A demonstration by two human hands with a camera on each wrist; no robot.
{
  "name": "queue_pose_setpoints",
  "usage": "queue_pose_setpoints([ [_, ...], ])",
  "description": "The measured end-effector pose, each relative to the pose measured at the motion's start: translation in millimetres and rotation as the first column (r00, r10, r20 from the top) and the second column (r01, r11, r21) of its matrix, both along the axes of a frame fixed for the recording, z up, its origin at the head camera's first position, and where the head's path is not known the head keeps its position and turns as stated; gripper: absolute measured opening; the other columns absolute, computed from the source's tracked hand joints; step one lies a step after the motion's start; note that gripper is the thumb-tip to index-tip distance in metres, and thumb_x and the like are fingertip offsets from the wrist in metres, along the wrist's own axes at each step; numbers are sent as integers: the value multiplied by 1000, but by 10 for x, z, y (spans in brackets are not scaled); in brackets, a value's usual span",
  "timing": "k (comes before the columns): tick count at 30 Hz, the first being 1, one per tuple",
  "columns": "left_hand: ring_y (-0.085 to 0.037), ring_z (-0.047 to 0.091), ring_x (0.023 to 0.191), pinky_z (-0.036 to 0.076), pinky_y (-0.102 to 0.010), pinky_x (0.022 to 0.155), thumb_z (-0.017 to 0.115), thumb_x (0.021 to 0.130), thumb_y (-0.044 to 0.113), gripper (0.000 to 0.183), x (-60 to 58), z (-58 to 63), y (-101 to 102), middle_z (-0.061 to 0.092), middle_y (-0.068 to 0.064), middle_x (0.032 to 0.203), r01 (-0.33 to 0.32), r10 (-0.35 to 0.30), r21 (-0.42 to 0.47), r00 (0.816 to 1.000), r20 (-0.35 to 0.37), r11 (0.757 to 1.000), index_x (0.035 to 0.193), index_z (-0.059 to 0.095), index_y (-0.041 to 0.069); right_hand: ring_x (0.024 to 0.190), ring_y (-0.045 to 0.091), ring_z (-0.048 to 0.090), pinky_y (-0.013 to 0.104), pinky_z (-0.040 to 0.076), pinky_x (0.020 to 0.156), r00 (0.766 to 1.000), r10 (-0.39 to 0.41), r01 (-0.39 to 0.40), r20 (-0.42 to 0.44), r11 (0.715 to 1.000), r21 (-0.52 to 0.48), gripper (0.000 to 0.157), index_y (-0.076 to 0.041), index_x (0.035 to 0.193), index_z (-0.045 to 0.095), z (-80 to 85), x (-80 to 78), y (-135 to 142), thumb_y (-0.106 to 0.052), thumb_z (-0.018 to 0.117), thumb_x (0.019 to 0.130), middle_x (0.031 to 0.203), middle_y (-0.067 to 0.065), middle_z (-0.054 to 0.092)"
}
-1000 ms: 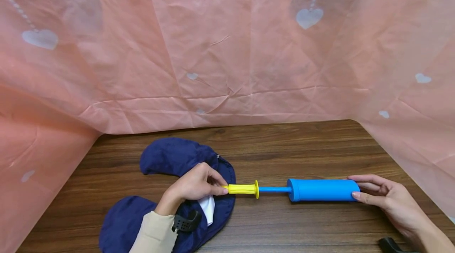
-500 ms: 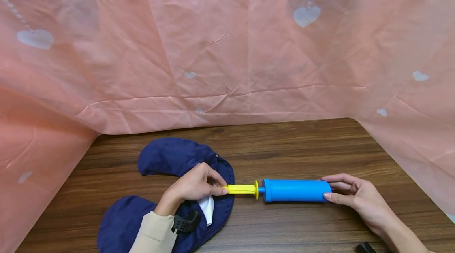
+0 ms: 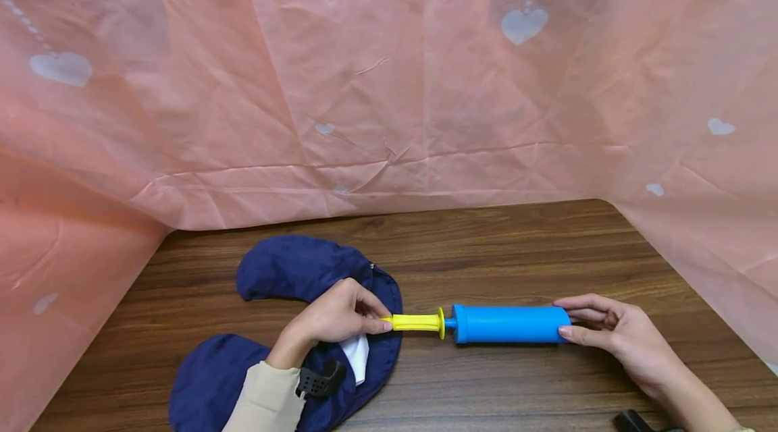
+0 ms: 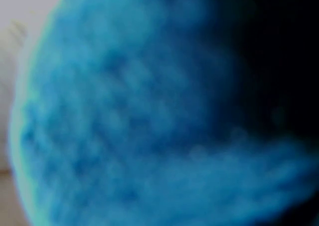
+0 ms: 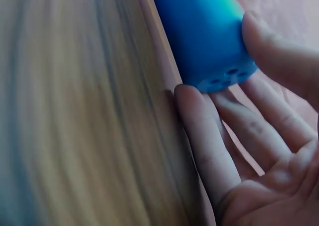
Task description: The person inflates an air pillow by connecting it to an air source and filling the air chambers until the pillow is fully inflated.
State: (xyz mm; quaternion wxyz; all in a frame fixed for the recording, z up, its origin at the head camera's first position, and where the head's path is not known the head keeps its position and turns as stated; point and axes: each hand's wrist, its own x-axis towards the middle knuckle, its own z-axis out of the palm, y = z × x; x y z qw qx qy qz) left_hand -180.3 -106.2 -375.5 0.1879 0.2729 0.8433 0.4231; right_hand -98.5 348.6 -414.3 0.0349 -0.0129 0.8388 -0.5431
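A hand pump with a blue barrel point(image 3: 510, 324) and a yellow, flanged end piece point(image 3: 416, 322) lies level, a short length of blue rod showing between them. My left hand point(image 3: 340, 310) pinches the yellow piece's narrow left tip between thumb and finger. Under that hand is a navy, U-shaped neck pillow point(image 3: 298, 266), with a white piece point(image 3: 357, 356) showing through its opening. My right hand point(image 3: 629, 337) grips the barrel's right end with thumb and fingertips. In the right wrist view, several small holes mark the barrel's end face. Blurred blue fabric point(image 4: 109, 116) fills most of the left wrist view.
The wooden table point(image 3: 486, 250) is enclosed at the back and sides by a pink curtain point(image 3: 389, 81) with pale hearts. A black strap point(image 3: 322, 379) is on the left wrist, and a black object point(image 3: 632, 420) shows by the right wrist.
My right hand has moved left with the blue barrel, so most of the rod has gone in, then has eased back slightly right. The left hand stays nearly still on the yellow tip.
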Motion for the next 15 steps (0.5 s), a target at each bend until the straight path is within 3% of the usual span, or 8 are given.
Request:
queue_pose_setpoints([
  [11,-6,62,68,49,-20,63,85,92,15,9,-1,7,-3,79,-1,81,-1,1,-1,1000,-7,1000,97,87,8,110,-13,64,15,51,80,997,-65,70,31,983,-171,40,-17,136,75,-84,43,768,3,65,104,118,-23,78],
  [15,-6,62,68,49,-20,64,85,92,15,9,-6,6,-6,79,-1,81,-2,2,0,1000,-4,1000,97,87,8,102,-6,70,16,53,78,996,-80,88,46,972,-218,44,-27,130,78,-89,92,950,5,62,105,116,-25,78],
])
